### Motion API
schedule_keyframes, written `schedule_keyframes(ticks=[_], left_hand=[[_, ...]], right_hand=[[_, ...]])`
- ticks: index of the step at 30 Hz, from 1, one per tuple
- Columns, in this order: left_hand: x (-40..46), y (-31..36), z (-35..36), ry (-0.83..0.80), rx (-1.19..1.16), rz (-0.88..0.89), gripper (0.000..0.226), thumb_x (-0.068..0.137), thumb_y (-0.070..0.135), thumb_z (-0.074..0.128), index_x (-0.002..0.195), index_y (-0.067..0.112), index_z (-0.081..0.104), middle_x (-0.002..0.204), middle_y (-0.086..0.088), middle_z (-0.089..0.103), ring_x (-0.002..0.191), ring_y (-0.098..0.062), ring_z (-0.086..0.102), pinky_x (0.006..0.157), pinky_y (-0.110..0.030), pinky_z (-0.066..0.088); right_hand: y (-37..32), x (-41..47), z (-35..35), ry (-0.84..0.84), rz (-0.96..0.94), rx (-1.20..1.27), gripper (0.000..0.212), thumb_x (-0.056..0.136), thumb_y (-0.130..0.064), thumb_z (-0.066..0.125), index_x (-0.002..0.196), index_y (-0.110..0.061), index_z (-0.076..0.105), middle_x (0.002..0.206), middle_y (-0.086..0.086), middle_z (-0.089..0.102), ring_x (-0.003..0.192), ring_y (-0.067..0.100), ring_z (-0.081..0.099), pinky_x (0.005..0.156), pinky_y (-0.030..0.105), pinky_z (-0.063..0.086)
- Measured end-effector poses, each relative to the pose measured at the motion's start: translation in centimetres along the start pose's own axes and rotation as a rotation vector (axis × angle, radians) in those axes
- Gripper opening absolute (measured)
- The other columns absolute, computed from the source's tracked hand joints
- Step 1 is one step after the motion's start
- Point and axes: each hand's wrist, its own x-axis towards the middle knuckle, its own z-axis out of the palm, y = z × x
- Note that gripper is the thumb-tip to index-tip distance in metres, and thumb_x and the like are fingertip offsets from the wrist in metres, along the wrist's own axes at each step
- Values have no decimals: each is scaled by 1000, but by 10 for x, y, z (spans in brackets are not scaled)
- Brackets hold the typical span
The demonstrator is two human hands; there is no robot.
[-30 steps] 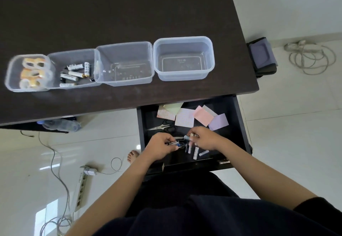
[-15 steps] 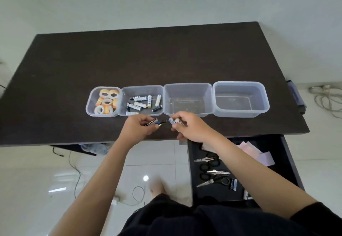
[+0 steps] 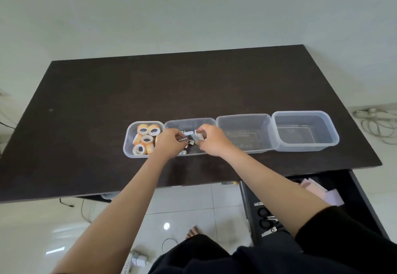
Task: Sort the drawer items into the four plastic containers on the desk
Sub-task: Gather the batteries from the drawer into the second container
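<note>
Over clear plastic container [image 3: 211,121], hands [image 3: 189,140] clutching cylindrical batteries [image 3: 199,136]

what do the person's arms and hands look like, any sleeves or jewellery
Both forearms are bare from wrist to above the elbow. The right arm ends in a black sleeve pushed up near the elbow; no sleeve shows on the left arm in frame. No watch, bracelet or ring shows on the left hand or the right hand. No gloves.
</note>
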Motion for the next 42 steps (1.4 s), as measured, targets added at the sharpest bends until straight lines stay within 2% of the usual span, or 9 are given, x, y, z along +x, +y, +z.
schedule_keyframes(ticks=[4,8,12,16,21,28,33,38,42], left_hand=[[-1,-4,3,-42,-83,44,36,84,11,62,120,12,59,120,-3,64,110,-19,60,88,-23,43],[-16,-4,7,55,-133,112,34,88,10,60,122,13,58,124,-1,62,117,-17,56,91,-24,41],[-43,2,26,202,-203,169,25,88,9,59,113,11,62,113,-1,63,107,-15,58,87,-21,43],[-78,14,65,222,-278,273,17,85,4,61,101,9,66,96,4,61,85,-8,61,80,-18,47],[-124,44,140,41,-268,338,15,85,6,61,97,11,67,94,2,63,75,0,57,72,-4,43],[-167,88,255,-331,-175,292,21,86,17,58,105,13,64,101,3,58,85,-9,61,84,-23,51],[-175,109,327,-525,11,207,28,87,19,57,115,11,58,117,-6,55,109,-22,56,98,-30,44],[-175,123,378,-642,215,198,45,88,18,53,133,17,48,137,-5,41,123,-29,45,104,-37,40],[-171,124,398,-634,411,166,49,89,23,54,137,23,43,137,-2,33,119,-32,41,95,-43,48]], right_hand=[[-1,-1,1,49,-30,-2,33,89,-11,58,122,-16,56,122,8,60,107,24,58,88,34,52],[9,-13,-7,117,-97,84,26,90,-6,55,115,-14,61,115,5,65,96,16,61,82,31,55],[29,-41,-22,193,-213,143,17,87,-7,63,103,-13,67,97,2,69,83,10,63,74,13,51],[67,-80,-39,161,-223,189,11,83,-9,69,93,-14,70,81,-7,66,68,3,58,63,10,48],[149,-127,-59,46,-137,95,7,80,-13,73,87,-15,70,71,-5,63,58,4,52,58,9,41],[296,-173,-86,-195,102,-232,6,81,-21,68,87,-20,65,80,-3,67,77,16,63,73,30,52],[368,-194,-101,-302,162,-352,21,80,-16,66,101,-19,65,97,-1,60,90,16,60,80,27,50],[397,-195,-99,-479,141,-387,39,76,-12,66,112,-25,62,107,2,52,96,19,57,83,39,52],[408,-191,-91,-628,83,-495,47,79,-15,63,123,-31,56,114,2,47,100,23,55,80,42,52]])
